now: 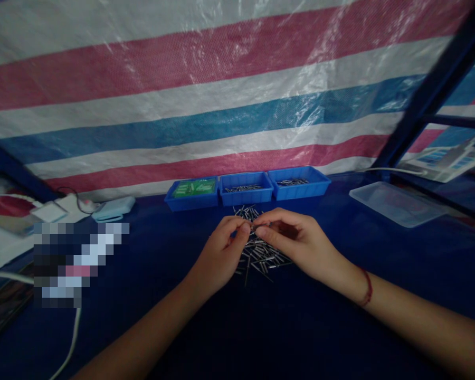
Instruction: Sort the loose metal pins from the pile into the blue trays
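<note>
My left hand (225, 245) and my right hand (296, 237) meet fingertip to fingertip above a loose pile of thin metal pins (263, 253). Both are closed in a pinch, thumb against forefinger. Whatever sits between the fingertips is tiny and mostly hidden, so its kind does not show. The pins look like blind rivets, silvery and scattered in all directions, partly covered by the hands. Beyond the pile stand a middle blue bin (245, 197) and a right blue bin (303, 190), each with similar metal pins inside.
A left blue bin (192, 199) holds green packets. To the right lies a translucent plastic lid (398, 203). At the left are a light blue case (114, 209), a white cable (74, 332) and a blurred-out patch. A striped tarp (206, 121) hangs behind the blue table (162, 248).
</note>
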`<state>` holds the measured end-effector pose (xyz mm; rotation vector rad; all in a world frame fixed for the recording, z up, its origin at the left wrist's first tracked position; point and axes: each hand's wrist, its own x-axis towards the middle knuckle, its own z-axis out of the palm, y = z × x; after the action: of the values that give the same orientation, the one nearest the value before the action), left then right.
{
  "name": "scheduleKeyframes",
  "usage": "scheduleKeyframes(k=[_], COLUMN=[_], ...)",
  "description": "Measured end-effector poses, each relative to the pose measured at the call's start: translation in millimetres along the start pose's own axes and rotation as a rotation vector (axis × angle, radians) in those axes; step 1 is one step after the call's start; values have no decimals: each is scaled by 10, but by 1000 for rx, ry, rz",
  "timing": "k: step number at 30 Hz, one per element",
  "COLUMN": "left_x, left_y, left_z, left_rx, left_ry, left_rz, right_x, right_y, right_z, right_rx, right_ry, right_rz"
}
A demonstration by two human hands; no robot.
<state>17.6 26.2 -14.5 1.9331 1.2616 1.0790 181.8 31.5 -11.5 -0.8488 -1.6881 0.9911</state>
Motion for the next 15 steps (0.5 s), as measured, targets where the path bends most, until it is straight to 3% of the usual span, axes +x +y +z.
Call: scheduleKeyframes(k=[5,15], left_x=[-13,-11], left_y=[32,28], left_z=[-2,-7], left_rx=[-78,-110], left_ry=[-8,-69], left_rz=[-40,12], right_x=[-14,-15], right_y=[-37,-37], right_z=[-7,-6], right_rx=[-17,-40], right_ry=[16,22], right_rz=[-13,-68])
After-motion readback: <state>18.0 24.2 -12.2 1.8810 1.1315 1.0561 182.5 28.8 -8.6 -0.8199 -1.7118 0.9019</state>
